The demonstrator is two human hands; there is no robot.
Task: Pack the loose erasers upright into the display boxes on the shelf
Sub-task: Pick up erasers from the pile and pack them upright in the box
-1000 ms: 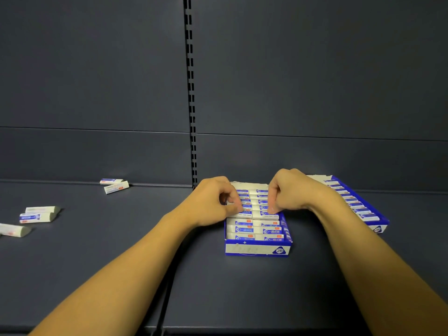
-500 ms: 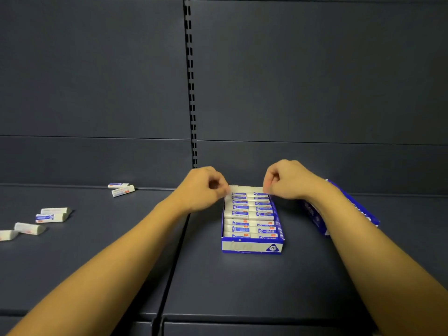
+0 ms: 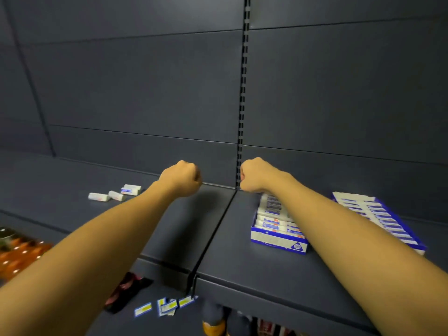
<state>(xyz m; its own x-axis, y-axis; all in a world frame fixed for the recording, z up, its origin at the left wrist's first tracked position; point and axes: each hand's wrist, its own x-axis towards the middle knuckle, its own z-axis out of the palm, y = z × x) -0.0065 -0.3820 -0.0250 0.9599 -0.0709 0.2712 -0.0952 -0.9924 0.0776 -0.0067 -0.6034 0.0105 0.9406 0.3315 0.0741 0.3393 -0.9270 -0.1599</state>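
Note:
A blue and white display box (image 3: 278, 236) packed with upright erasers stands on the dark shelf (image 3: 242, 260), partly behind my right forearm. A second filled display box (image 3: 378, 217) lies to its right. Several loose white erasers (image 3: 114, 194) lie on the shelf at the left. My left hand (image 3: 181, 178) hovers above the shelf as a fist, between the loose erasers and the first box, holding nothing that I can see. My right hand (image 3: 254, 175) is also curled in a fist, above the far end of the first box, with nothing visible in it.
A slotted upright (image 3: 242, 93) runs down the back panel between my hands. A seam (image 3: 213, 234) splits the shelf into two boards. Below the front edge are yellow price labels (image 3: 167, 306), a dark red item (image 3: 126, 292) and orange goods (image 3: 17, 251) at the far left.
Both hands have lifted off the first box and moved left. The view has swung left, so the boxes now sit at the right.

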